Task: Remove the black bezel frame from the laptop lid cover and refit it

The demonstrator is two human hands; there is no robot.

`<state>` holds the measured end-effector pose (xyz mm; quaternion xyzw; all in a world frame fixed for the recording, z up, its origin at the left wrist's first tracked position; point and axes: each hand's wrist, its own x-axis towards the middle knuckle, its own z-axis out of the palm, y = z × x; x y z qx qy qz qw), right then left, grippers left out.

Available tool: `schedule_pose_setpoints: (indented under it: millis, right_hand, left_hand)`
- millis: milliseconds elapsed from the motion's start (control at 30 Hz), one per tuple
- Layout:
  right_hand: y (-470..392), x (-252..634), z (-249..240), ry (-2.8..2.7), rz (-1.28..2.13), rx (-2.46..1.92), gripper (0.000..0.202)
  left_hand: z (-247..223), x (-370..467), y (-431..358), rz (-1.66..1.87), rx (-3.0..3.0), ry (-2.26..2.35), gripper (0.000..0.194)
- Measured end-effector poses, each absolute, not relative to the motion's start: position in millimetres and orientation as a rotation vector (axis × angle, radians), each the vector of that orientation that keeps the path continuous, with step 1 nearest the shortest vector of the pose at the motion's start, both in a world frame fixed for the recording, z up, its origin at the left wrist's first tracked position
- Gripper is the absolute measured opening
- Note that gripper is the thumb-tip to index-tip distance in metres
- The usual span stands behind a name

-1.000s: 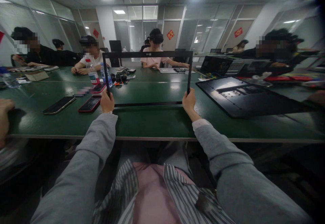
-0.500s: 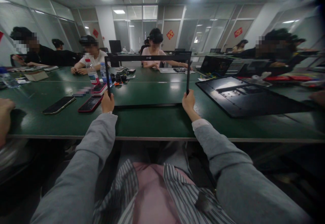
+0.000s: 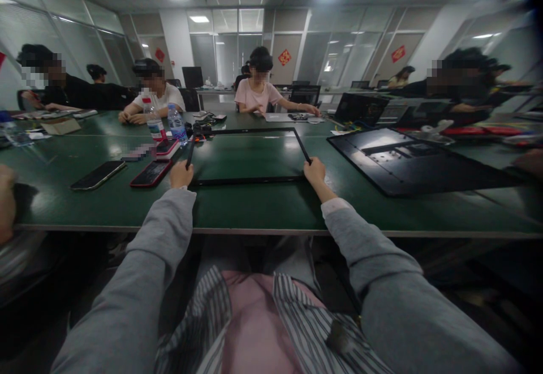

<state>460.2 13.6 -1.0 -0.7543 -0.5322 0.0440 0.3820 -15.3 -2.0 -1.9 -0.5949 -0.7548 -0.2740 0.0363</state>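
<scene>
A thin black monitor bezel point(image 3: 250, 181), an open rectangular frame, is tilted away from me low over the green table. My left hand point(image 3: 181, 175) is closed around its left side, and my right hand point(image 3: 314, 171) grips the right side at about the same height. Through the frame's opening the tabletop shows. To the right lies a large black monitor panel point(image 3: 407, 164) with several small fittings on its face, apart from my right hand. Just left of my left hand is a red-edged phone point(image 3: 150, 174) lying flat.
Another phone point(image 3: 98, 175) lies further left. Two bottles, one red-capped point(image 3: 155, 122) and one with a blue label point(image 3: 176, 125), stand behind the phones. Across the green table point(image 3: 254, 210) a person in pink point(image 3: 257, 94) handles parts. Another person's hand point(image 3: 6, 193) is at the left edge.
The bezel's far edge has swung down and away from me, from nearly upright to almost flat. Both my hands keep their grip in about the same place.
</scene>
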Motion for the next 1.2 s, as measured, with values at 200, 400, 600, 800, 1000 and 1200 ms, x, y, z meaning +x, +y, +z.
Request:
schedule_pose_setpoints:
  millis: [200, 400, 600, 800, 1000, 1200]
  right_hand:
    - [19, 465, -6, -1.375, 0.138, -1.966, 0.039]
    - [23, 466, -9, -1.355, 0.096, -1.935, 0.037]
    - [19, 460, -2, -1.334, 0.003, -1.819, 0.042]
    - [16, 460, -2, -1.340, 0.029, -1.835, 0.040]
    - [20, 462, -5, -1.332, 0.036, -1.833, 0.040]
    - [27, 467, -11, -1.331, 0.037, -1.817, 0.038]
  left_hand:
    - [-2, -16, -3, -0.795, -1.850, -2.346, 0.038]
    - [-1, -15, -3, -0.918, -1.821, -2.326, 0.041]
    - [1, -13, -3, -1.230, -1.761, -2.132, 0.052]
    - [3, -11, -5, -1.200, -1.768, -2.182, 0.052]
    - [3, -10, -4, -1.182, -1.760, -2.206, 0.051]
    - [0, -12, -3, -1.207, -1.761, -2.205, 0.049]
